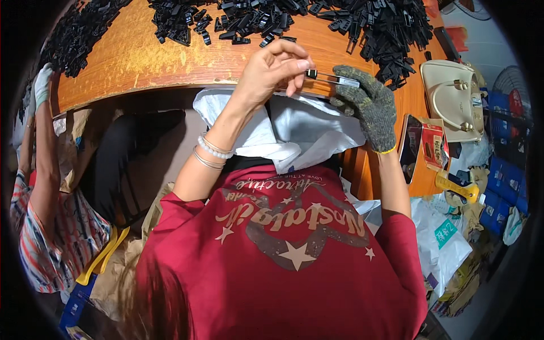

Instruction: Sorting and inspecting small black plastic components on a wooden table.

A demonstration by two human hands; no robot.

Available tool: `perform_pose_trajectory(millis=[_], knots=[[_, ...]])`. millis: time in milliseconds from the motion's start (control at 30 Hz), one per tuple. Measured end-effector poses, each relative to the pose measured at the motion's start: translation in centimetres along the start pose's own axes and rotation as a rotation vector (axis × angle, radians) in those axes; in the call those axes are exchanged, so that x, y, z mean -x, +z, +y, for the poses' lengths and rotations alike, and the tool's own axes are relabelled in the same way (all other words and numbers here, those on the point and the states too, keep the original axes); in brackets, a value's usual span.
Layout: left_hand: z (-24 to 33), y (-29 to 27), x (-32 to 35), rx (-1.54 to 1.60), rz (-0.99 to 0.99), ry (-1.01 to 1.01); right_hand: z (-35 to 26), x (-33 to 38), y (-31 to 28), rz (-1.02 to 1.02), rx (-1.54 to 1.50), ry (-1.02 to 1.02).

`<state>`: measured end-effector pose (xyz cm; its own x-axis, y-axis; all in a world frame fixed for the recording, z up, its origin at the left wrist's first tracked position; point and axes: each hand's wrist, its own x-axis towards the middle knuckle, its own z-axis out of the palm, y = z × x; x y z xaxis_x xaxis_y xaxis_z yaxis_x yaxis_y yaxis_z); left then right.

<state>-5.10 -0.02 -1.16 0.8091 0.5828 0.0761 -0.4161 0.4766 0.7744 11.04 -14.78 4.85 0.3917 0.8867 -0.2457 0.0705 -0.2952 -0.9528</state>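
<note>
My bare left hand (277, 69), with bracelets on its wrist, pinches the dark end of a small slim part. The slim part (324, 76) has a black end, a thin shiny middle and a pale silvery block at its other end. Against that silvery end rest the fingers of my right hand (368, 105), which wears a dark grey knitted glove. Both hands are raised over the table's near edge, above an open white bag (255, 133) at my lap. Its exact kind cannot be made out.
Heaps of small black plastic pieces (391, 34) lie along the far side of the wooden table (130, 62). At the right are a cream handbag (447, 102), a phone (410, 144) and a red packet (434, 144). At the left, a co-worker's gloved hand (43, 85) touches the table edge.
</note>
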Motion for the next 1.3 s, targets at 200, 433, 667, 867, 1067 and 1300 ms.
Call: perform_pose_trajectory(millis=[200, 433, 667, 867, 1067, 1300], knots=[[0.7, 2.6, 0.3, -0.207, 0.038, -0.312, -0.8, 0.4, 0.4, -0.086, 0.038, -0.039], [0.7, 3.4, -0.9, -0.582, 0.046, -0.192, -0.2, 1.0, -0.1, -0.072, 0.144, -0.101], [-3.3, 2.9, -8.2, -1.111, 0.060, 0.216, 0.0, 2.8, -1.5, -0.383, -0.042, 0.055], [-5.3, 5.1, -10.9, -1.502, 0.106, 0.373, 2.9, 2.9, -3.0, -0.155, -0.008, -0.156], [-2.1, 4.7, -6.7, -0.463, 0.037, -0.381, 1.8, 0.9, -1.9, 0.316, 0.076, -0.138], [-1.2, 2.5, -3.0, 0.494, -0.202, -0.658, 1.1, -2.8, -1.4, 0.301, 0.568, -0.726]])
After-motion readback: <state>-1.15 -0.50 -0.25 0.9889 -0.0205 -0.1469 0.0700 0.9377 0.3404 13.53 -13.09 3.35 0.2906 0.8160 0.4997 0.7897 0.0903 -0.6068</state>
